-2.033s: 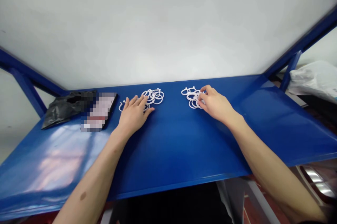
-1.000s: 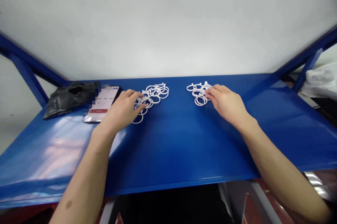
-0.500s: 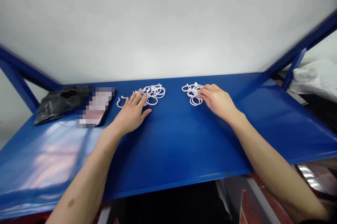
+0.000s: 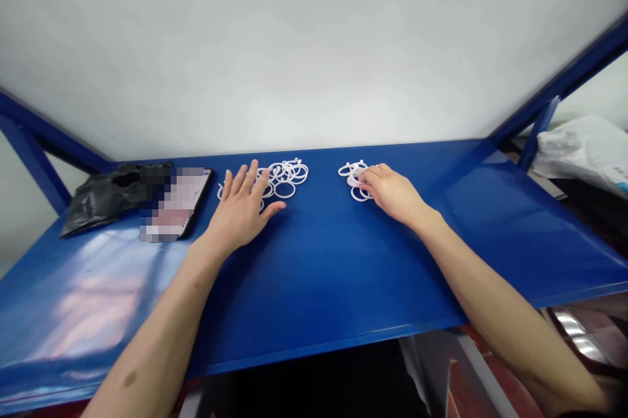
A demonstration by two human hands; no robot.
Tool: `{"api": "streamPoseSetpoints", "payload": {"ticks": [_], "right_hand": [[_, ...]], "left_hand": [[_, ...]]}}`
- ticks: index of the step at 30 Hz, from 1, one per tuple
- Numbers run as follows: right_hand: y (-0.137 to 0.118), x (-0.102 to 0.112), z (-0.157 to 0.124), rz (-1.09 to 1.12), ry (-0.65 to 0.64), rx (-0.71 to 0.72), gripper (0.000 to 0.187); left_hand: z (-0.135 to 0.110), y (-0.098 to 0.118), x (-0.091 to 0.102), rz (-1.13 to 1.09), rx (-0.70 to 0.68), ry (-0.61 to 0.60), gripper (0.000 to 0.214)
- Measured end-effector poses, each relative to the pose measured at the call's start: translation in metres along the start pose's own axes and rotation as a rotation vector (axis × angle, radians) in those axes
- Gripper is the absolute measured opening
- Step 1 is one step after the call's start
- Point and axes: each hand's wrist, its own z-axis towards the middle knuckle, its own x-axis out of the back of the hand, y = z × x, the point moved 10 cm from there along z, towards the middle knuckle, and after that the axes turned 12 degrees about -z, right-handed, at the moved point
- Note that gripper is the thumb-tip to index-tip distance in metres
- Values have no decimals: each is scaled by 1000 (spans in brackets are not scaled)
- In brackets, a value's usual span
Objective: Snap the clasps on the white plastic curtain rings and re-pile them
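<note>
My left hand (image 4: 240, 209) lies with its fingers spread at the near left side of a loose pile of white plastic rings (image 4: 285, 190), partly covering it. Small knobs show on some of these thin rings. To the right, a smaller cluster of the same white rings (image 4: 350, 171) rests on the blue tabletop (image 4: 314, 261). My right hand (image 4: 390, 192) bends over that cluster from the right, thumb and fingers closed together on a white ring. Its fingers hide part of the cluster, so how many rings they grip is unclear.
A phone (image 4: 196, 199), partly pixelated, lies left of my left hand. Beside it is a crumpled black plastic bag (image 4: 98, 199). A white wall panel (image 4: 314, 45) rises behind the table, with blue frame bars at both sides. Clear plastic wrapping (image 4: 579, 146) sits beyond the right edge.
My right hand has shifted slightly left and down, and the rings under it have bunched closer together. My left hand's fingers have spread and lifted a little, uncovering more rings.
</note>
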Motion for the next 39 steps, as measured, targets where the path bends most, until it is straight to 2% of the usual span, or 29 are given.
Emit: {"api": "streamPoseSetpoints", "payload": {"ticks": [4,6,10,13,16,22,26,32,36,39], "right_hand": [[-14,14,-4,2,25,39,21],[-22,20,-6,11,41,56,23],[-40,23,-8,36,24,101,24],[-58,18,-8,59,-17,168,20],[-75,14,-10,95,-40,233,19],[-92,11,-13,137,-71,289,18],[-92,13,-13,131,-77,301,18],[-80,22,-13,88,-57,245,23],[-74,29,-12,76,36,206,23],[-77,32,-13,87,104,219,21]], "left_hand": [[-4,28,25,-60,-77,95,62],[-6,48,31,-110,-143,102,53],[-12,79,23,-193,-252,46,38],[-17,92,9,-223,-301,-2,35],[-19,97,-2,-232,-315,-38,36],[-19,96,-8,-238,-286,-49,44],[-16,94,-15,-227,-285,-41,45],[-8,93,-13,-195,-305,30,17],[-9,96,-8,-172,-304,53,15],[-9,93,-11,-137,-261,45,22]]}}
